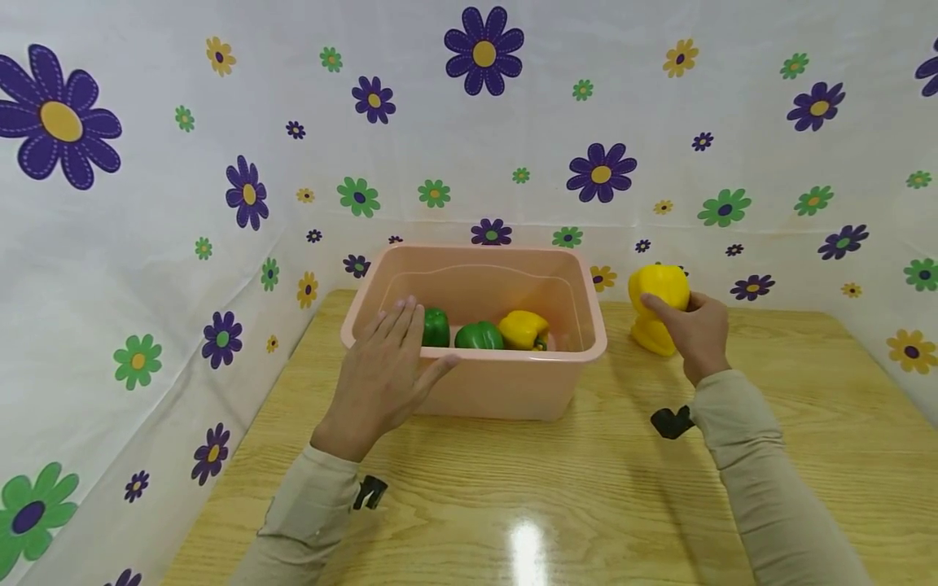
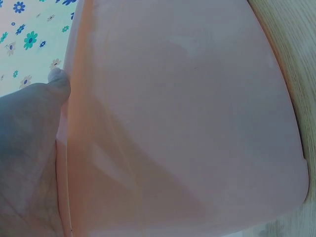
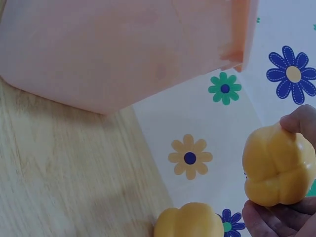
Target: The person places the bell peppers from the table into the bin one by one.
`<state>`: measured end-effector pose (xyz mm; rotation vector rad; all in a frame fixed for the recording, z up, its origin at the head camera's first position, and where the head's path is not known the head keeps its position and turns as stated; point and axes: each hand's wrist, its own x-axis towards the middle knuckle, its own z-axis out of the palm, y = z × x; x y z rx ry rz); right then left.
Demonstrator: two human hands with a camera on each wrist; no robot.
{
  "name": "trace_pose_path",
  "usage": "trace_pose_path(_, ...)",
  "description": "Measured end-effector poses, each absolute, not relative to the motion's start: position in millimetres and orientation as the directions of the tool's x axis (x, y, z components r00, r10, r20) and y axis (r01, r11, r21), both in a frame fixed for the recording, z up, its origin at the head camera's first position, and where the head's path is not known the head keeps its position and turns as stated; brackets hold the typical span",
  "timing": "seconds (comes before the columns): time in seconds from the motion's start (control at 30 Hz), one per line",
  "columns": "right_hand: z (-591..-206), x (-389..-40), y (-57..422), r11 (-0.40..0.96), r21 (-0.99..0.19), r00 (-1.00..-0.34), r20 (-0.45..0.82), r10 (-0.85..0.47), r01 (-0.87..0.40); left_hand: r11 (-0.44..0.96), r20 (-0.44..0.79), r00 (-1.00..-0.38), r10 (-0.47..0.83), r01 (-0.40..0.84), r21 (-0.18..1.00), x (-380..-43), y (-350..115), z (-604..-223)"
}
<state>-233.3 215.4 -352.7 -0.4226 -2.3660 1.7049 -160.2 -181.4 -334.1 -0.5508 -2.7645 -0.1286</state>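
A pink plastic tub (image 1: 498,387) stands on the table with two green bell peppers (image 1: 479,335) and one yellow bell pepper (image 1: 523,329) inside. My left hand (image 1: 384,370) rests on its near left rim, fingers straight and reaching over the inside. To the right of the tub, my right hand (image 1: 699,330) grips a yellow bell pepper (image 3: 276,165) between thumb and fingers, raised off the table. Below it, another yellow bell pepper (image 3: 190,222) lies on the tabletop, partly hidden by the held one in the head view.
The wood-grain table (image 1: 454,496) extends in front of the tub and to both sides. A white cloth (image 1: 278,49) printed with flowers hangs behind and along the sides. Black straps (image 1: 672,422) stick out by both wrists.
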Motion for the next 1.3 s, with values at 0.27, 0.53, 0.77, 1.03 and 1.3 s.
trace_pose_path(0.27,-341.7,-231.6,215.5,0.268,-0.961,-0.938,0.025,0.346,0.073,0.922,0.338,-0.871,0.356,0.387,0.029,-161.7,-183.0,-337.4)
trace_pose_path(0.53,-331.6,-230.9,212.0,0.253,-0.966,-0.933,0.044,0.357,0.051,0.924,0.322,-0.879,0.352,0.382,0.030,-162.0,-183.5,-337.1)
trace_pose_path(0.77,-321.7,-227.7,206.7,0.229,-0.973,-0.936,0.079,0.342,0.002,0.922,0.324,-0.876,0.358,0.387,0.028,-161.4,-183.7,-337.3)
trace_pose_path(1.03,-311.0,-223.6,197.1,0.214,-0.974,-0.938,0.141,0.318,-0.074,0.919,0.332,-0.870,0.364,0.393,0.023,-160.1,-183.0,-335.7)
trace_pose_path(1.3,-302.1,-220.3,185.5,0.207,-0.966,-0.938,0.209,0.278,-0.154,0.920,0.330,-0.872,0.361,0.390,0.026,-160.7,-182.9,-335.2)
